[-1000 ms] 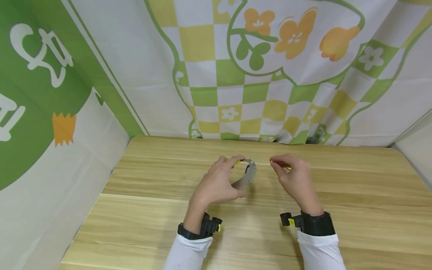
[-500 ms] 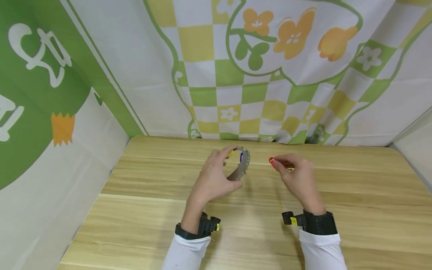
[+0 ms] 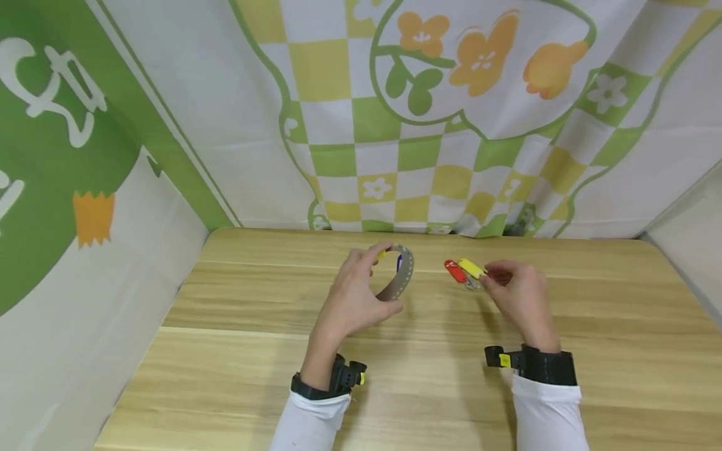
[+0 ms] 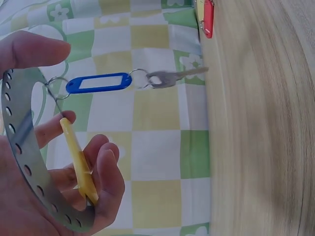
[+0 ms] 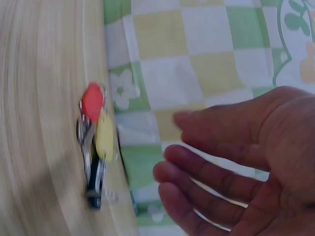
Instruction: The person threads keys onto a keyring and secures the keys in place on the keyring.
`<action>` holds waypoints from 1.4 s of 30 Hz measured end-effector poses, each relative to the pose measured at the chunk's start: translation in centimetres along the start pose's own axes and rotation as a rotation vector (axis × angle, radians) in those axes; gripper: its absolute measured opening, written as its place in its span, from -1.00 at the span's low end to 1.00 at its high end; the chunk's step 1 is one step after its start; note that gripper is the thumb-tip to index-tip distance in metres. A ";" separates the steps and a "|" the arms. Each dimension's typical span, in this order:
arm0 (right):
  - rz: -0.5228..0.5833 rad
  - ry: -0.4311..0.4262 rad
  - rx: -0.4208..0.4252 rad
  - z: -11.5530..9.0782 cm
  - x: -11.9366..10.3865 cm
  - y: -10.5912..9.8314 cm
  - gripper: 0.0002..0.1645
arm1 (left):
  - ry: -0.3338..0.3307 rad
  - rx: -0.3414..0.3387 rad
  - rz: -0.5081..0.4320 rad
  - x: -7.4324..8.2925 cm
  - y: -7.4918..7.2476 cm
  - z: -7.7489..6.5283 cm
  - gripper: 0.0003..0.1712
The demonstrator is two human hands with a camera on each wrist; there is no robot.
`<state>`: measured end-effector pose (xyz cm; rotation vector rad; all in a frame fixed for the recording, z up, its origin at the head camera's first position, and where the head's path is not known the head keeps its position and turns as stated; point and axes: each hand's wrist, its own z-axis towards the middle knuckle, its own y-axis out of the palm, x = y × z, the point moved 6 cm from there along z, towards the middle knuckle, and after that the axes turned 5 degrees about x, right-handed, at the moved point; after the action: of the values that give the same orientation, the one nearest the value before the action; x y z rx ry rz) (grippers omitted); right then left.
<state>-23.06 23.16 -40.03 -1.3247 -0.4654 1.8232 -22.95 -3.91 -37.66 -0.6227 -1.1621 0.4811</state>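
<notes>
My left hand [image 3: 356, 293] grips a grey curved band [image 3: 403, 275] with a row of holes, held above the table. In the left wrist view a blue key tag [image 4: 101, 82] with a silver key [image 4: 165, 78] hangs from a ring near the thumb. A slim yellow piece [image 4: 78, 157] lies along the curled fingers there. My right hand [image 3: 521, 297] holds nothing, its fingers loosely bent beside a red key tag [image 3: 455, 271] and a yellow key tag [image 3: 471, 268]. Keys and a dark, blurred piece [image 5: 95, 183] lie with these in the right wrist view.
The wooden table [image 3: 271, 357] extends under both arms. A checked, flowered curtain [image 3: 417, 150] hangs along its back edge, close behind the tags. A printed cloth wall [image 3: 121, 275] borders the left side.
The right hand pinched the red tag; now the red and yellow tags lie free of it, and the hand has drawn slightly right. The left hand has shifted a little left with the band.
</notes>
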 end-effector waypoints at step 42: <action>-0.012 -0.068 -0.006 1.1 -0.6 -1.3 -0.91 | 0.026 -0.062 0.085 0.0 0.1 -0.1 0.07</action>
<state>-23.49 23.70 -38.30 -1.2648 -0.5136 1.8629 -22.86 -3.83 -37.79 -0.7328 -1.1328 0.5092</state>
